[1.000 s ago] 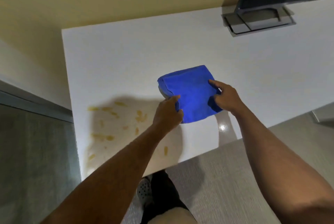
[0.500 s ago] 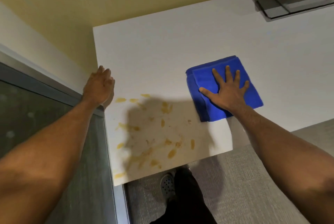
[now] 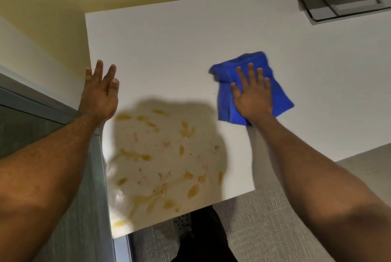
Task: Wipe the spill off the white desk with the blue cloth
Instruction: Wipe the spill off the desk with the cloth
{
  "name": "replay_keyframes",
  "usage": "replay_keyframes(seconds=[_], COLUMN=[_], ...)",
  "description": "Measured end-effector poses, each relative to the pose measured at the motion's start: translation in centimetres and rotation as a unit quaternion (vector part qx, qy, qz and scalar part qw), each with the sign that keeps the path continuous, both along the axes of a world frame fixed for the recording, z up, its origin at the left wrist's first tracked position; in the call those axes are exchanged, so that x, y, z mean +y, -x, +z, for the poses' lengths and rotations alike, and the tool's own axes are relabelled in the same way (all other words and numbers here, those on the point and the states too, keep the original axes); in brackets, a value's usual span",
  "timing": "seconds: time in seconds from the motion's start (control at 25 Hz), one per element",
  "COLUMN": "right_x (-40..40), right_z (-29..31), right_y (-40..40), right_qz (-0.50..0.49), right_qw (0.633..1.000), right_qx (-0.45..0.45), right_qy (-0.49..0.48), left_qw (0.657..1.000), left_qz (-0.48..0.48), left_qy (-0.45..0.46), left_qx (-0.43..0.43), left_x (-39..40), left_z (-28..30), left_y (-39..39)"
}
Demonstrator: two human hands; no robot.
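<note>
The blue cloth [image 3: 281, 100] lies folded and slightly rumpled on the white desk [image 3: 169, 50], right of centre. My right hand [image 3: 252, 94] presses flat on it, fingers spread. The spill [image 3: 160, 160], many yellow-brown smears, covers the desk's near left corner, left of and below the cloth. My left hand [image 3: 100, 94] rests with fingers apart on the desk's left edge, just above the spill, holding nothing.
A grey monitor base [image 3: 342, 1] sits at the desk's far right corner. A yellow wall runs behind the desk. A grey partition [image 3: 53, 134] borders the desk's left side. Grey carpet and my dark shoe [image 3: 198, 232] lie below the front edge.
My left hand let go of the cloth and moved to the desk's left edge. My right hand flattened onto the cloth, which now looks more bunched at its far left.
</note>
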State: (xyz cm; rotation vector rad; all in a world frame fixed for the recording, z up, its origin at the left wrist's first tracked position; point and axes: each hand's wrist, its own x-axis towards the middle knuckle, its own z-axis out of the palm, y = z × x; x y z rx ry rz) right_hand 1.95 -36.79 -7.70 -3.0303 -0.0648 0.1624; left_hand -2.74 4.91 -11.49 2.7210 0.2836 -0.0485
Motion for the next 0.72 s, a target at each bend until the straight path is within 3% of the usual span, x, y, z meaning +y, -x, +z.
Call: replay_keyframes(seconds=[0.16, 0.24, 0.32, 0.44, 0.52, 0.6, 0.64, 0.72], right_x=[-0.2, -4.5, -6.9, -2.6, 2.6, 4.3, 3.0, -2.9], right_z=[0.2, 0.5, 0.5, 0.5, 0.5, 0.0, -0.2, 0.1], right_y=[6.3, 7.1, 4.5, -0.9, -1.2, 2.7, 5.4, 9.0], right_qz=[0.248, 0.218, 0.097, -0.002, 0.049, 0.175, 0.243, 0.271], right_qw=[0.968, 0.975, 0.994, 0.999, 0.998, 0.983, 0.969, 0.961], right_qx=[0.007, 0.01, -0.008, -0.01, -0.008, -0.015, -0.006, 0.0], right_qy=[-0.027, -0.046, -0.05, -0.033, -0.047, -0.049, -0.037, -0.052], left_qw=[1.0, 0.999, 0.998, 0.999, 0.999, 0.999, 1.0, 1.0], left_qz=[0.001, 0.01, 0.013, -0.002, -0.005, -0.01, -0.01, -0.005], left_qy=[0.023, 0.04, 0.054, 0.044, 0.028, 0.026, 0.026, 0.019], left_qx=[-0.003, -0.005, -0.009, -0.017, -0.022, -0.016, -0.013, -0.012], left_x=[-0.5, -0.8, -0.9, -0.3, -0.3, -0.4, -0.4, -0.4], left_z=[1.0, 1.2, 1.0, 0.6, 0.6, 0.8, 0.9, 0.9], left_y=[0.5, 0.7, 0.5, 0.3, 0.3, 0.2, 0.2, 0.4])
